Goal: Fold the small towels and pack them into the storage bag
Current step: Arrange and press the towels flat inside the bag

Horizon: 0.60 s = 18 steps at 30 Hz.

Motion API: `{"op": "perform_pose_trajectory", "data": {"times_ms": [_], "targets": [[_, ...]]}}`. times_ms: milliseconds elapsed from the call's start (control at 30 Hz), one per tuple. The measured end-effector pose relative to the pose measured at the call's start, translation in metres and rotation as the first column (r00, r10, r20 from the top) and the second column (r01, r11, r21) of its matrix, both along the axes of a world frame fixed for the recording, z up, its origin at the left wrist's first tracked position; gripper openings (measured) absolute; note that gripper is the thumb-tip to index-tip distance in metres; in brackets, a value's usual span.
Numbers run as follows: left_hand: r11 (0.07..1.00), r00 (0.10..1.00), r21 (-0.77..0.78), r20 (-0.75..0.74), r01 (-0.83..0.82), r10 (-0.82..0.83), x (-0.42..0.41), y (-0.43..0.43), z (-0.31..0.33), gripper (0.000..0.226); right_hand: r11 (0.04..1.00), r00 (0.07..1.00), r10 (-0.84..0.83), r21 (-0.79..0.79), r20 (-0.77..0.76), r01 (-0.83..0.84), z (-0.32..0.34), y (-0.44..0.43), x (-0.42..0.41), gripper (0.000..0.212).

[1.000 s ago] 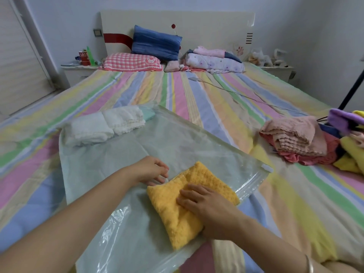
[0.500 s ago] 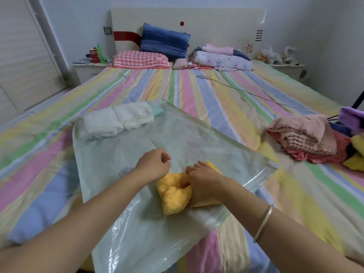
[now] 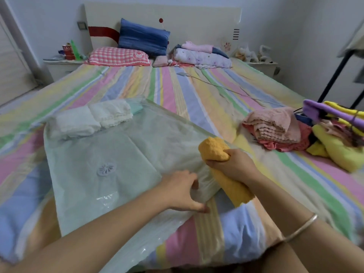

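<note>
A translucent pale-green storage bag (image 3: 110,154) lies flat on the striped bed, a round valve on its top. Two folded white towels (image 3: 90,120) lie inside its far end. My right hand (image 3: 230,166) grips a folded orange-yellow towel (image 3: 213,147), lifted off the bag at its right corner, one end sticking up, the other hanging toward me. My left hand (image 3: 183,192) pinches the bag's near right edge, lifting the plastic a little. A pile of unfolded pink towels (image 3: 275,127) lies on the bed at the right.
More yellow and purple cloths (image 3: 338,134) are heaped at the far right edge. A white cable (image 3: 216,85) runs across the bed's middle. Pillows (image 3: 120,56) and folded bedding lie by the headboard. A black stand leg (image 3: 334,71) rises at the right.
My right hand has gathered the orange-yellow towel and lifted it off the bag to the right. My left hand has moved from beside the towel to the bag's near edge and taken hold of it.
</note>
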<state>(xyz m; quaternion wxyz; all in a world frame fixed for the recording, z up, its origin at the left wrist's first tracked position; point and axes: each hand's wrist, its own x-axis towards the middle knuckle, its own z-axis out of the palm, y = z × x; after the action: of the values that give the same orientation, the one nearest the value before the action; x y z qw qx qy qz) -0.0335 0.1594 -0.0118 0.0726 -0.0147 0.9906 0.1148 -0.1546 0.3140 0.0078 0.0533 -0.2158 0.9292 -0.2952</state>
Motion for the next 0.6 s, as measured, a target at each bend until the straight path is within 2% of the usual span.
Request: {"op": "perform_pose_trajectory", "data": {"times_ms": [67,133,233,367,500,533,600], "targets": [[0.987,0.999,-0.158,0.04,0.04,-0.034,-0.004,0.007,0.0,0.073,0.999,0.997,-0.018,-0.049,0.077,0.021,0.0,0.01,0.001,0.037],[0.978,0.996,-0.2,0.075,0.059,-0.045,-0.007,0.008,0.001,0.07,0.995,0.99,-0.025,-0.093,0.135,0.038,-0.001,0.017,0.003,0.036],[0.988,0.992,-0.134,0.109,0.073,-0.058,-0.006,0.005,0.009,0.057,0.984,0.977,-0.019,-0.17,0.21,0.056,0.004,0.025,0.006,0.039],[0.991,0.993,-0.088,0.055,0.105,-0.101,0.0,-0.004,0.022,0.039,0.964,0.96,0.048,-0.263,0.276,0.028,0.016,0.03,0.018,0.027],[0.974,0.983,-0.221,-0.165,0.043,-0.081,0.005,-0.006,0.024,0.027,0.948,0.975,0.037,-0.316,0.219,0.035,0.027,0.035,0.024,0.028],[0.973,0.98,-0.229,-0.194,0.004,-0.05,0.006,-0.007,0.025,0.025,0.959,0.988,0.018,-0.283,0.153,0.027,0.029,0.036,0.025,0.033],[0.977,0.977,-0.199,-0.208,-0.083,0.04,0.008,-0.009,0.03,0.021,0.994,0.992,-0.034,-0.11,-0.121,0.021,0.03,0.039,0.028,0.042]]}}
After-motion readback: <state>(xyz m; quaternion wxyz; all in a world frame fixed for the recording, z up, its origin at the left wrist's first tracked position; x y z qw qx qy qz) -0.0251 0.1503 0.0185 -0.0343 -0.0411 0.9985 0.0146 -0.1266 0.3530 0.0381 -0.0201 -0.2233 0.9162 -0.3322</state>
